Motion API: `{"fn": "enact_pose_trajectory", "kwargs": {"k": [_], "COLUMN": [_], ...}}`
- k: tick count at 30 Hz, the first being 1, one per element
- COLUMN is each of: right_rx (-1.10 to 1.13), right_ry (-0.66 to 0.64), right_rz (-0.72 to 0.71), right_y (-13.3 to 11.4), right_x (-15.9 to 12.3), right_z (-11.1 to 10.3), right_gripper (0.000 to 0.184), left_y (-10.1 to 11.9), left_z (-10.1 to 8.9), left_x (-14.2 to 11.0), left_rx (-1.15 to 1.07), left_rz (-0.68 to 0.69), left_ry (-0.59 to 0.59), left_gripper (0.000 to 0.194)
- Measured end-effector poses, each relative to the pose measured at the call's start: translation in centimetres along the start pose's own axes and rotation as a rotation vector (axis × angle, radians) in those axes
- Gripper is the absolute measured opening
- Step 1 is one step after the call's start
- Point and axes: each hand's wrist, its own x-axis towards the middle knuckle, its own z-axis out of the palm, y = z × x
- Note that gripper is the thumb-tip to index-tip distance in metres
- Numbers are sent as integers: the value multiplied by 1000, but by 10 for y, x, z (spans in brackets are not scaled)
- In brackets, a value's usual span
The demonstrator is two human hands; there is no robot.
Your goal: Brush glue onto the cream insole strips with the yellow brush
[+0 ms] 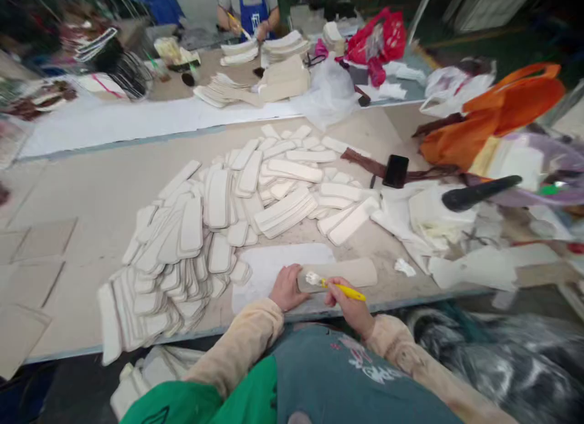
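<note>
Flat on the table in front of me lies a long beige strip (353, 272) with rounded corners, partly over a white sheet (274, 257). My left hand (288, 288) holds its left end, thumb at the near side and fingers at the far side. In my right hand (347, 305) is a brush with a yellow handle (349, 290). Its head, covered in something white, is over the left part of the strip, close to my left fingers. A big heap of cream rounded pieces (219, 199) spreads beyond and to the left.
A white container (438, 211) with a dark handle stands at right, near a black phone (396, 171) and an orange bag (497, 120). A crumpled white scrap (404, 267) lies nearer. Across the table, a person in a blue apron (253, 13) holds a brush behind stacked pieces.
</note>
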Motion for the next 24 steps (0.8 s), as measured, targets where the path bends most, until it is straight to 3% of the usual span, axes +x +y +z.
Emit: {"fn": "enact_pose_trajectory", "kwargs": {"k": [7, 12, 17, 24], "right_rx": [-16, -24, -12, 9], "right_ry": [-8, 41, 169, 407], "right_rz": [18, 21, 32, 54], "right_y": [7, 11, 17, 25], "right_x": [15, 18, 18, 13], "right_z": [18, 16, -10, -66], "right_gripper": [31, 32, 33, 38], "left_y": [-3, -4, -6, -7], "left_z": [4, 3, 4, 5], "left_x": [-1, 0, 0, 2], "left_rx": [-26, -32, -28, -17], "left_rz": [3, 3, 13, 26], "left_ry": [25, 31, 24, 27], "left_gripper": [80, 79, 80, 76]}}
